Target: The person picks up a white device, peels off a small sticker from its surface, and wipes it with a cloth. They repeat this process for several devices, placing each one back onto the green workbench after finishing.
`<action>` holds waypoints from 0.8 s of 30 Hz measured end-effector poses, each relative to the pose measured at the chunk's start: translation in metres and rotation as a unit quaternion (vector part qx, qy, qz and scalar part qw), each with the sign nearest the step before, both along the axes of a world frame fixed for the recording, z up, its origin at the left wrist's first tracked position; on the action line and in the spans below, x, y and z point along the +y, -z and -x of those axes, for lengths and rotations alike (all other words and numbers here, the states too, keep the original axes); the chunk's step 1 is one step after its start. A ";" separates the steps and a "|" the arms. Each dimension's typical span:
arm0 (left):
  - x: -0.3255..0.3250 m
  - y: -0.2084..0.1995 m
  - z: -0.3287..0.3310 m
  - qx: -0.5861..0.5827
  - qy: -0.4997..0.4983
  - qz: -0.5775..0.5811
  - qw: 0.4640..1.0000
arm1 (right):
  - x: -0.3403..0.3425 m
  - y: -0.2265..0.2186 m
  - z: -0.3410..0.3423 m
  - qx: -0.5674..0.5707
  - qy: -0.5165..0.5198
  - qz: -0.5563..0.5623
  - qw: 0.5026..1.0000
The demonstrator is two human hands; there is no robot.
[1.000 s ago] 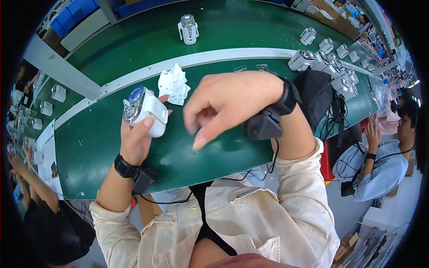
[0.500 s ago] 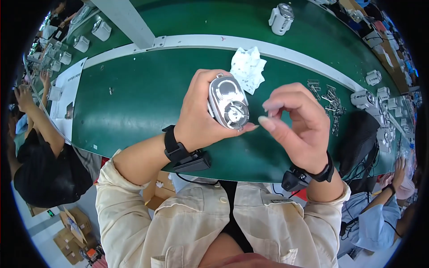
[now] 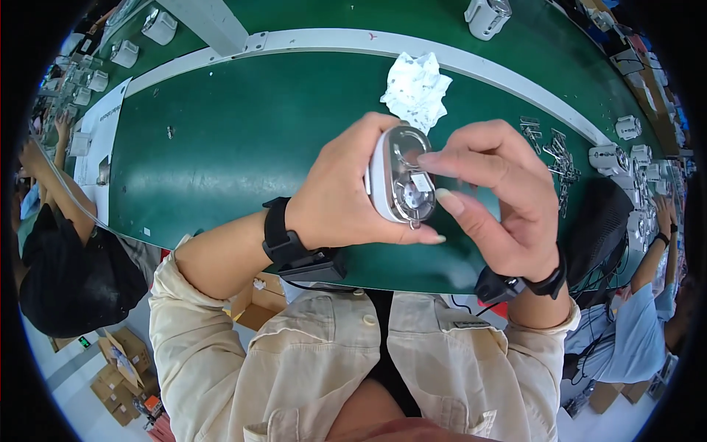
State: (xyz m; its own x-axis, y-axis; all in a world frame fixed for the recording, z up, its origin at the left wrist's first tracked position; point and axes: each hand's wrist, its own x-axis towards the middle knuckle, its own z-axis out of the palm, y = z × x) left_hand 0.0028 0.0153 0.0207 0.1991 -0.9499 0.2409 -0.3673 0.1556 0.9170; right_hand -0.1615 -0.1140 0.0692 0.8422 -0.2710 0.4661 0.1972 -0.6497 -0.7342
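My left hand (image 3: 335, 188) is wrapped around a white oval device (image 3: 378, 180) with a clear, shiny end cover (image 3: 406, 147) turned toward my right. Metal-looking round parts show under the cover, and a small metal loop juts from its lower edge. A small white square patch (image 3: 421, 182) shows on that end; I cannot tell whether it is a loose piece or a reflection. My right hand (image 3: 508, 195) is beside the cover, thumb and index finger apart. Its index fingertip appears to touch the cover, and nothing shows gripped between the fingers.
A crumpled white tissue (image 3: 417, 88) lies beyond the device on the green table (image 3: 221, 147). Several metal clips (image 3: 561, 166) are piled to the right, near a black bag (image 3: 600, 221). Similar white devices (image 3: 489, 16) stand farther off. People work at both sides.
The device has turned in my left hand, so its white side now shows. My right hand has come in close to the cover. The white patch was not visible before.
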 end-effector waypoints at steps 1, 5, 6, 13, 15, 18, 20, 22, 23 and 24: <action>0.000 0.000 0.000 0.002 0.000 0.000 1.000 | -0.006 -0.002 0.002 0.004 -0.022 0.040 0.999; 0.001 0.002 -0.002 0.073 0.079 -0.024 0.994 | -0.012 -0.002 0.000 -0.010 -0.052 0.112 0.992; 0.002 0.003 -0.002 0.116 0.090 -0.047 0.988 | -0.012 -0.001 0.000 -0.020 -0.056 0.129 0.990; 0.003 -0.001 0.007 0.250 0.100 -0.073 0.960 | -0.004 -0.007 0.006 0.032 -0.022 0.040 0.998; 0.003 0.005 0.010 0.236 0.054 -0.051 0.969 | -0.003 -0.007 0.006 0.043 -0.006 0.023 0.999; 0.003 0.011 0.008 0.165 0.013 -0.015 0.986 | -0.001 0.001 0.002 0.018 0.021 0.015 1.000; 0.006 0.014 0.005 0.030 -0.029 0.029 0.999 | 0.002 0.007 -0.001 0.012 0.021 -0.003 1.000; 0.003 0.019 0.006 0.028 -0.050 0.050 0.997 | 0.005 0.014 -0.002 0.000 0.023 -0.042 0.999; 0.002 0.022 0.006 0.024 -0.069 0.069 0.995 | 0.005 0.018 -0.002 0.003 0.021 -0.040 0.999; 0.001 0.024 0.006 0.019 -0.088 0.088 0.992 | 0.004 0.022 -0.002 0.004 0.017 -0.083 0.996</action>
